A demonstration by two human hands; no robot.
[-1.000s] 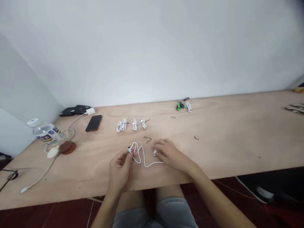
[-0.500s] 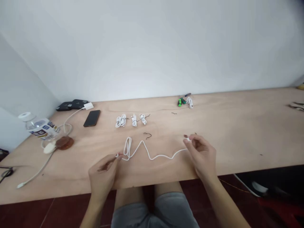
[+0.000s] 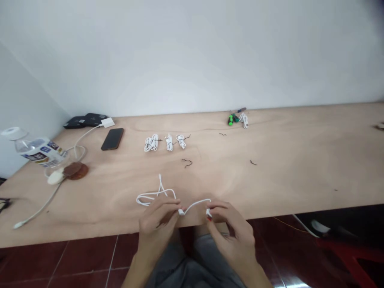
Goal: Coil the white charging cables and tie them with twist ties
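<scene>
White cable [image 3: 196,202] near the front edge of the wooden table [image 3: 285,160], with one end [image 3: 181,212] in a narrow fingertip pinch of the left hand [image 3: 158,224] and the other end [image 3: 208,212] in a similar pinch of the right hand [image 3: 234,230]. Beyond, dark twist tie [image 3: 188,161], then tied cable bundles [image 3: 169,143], with phone [image 3: 112,139] and bottle [image 3: 42,152] to the left.
</scene>
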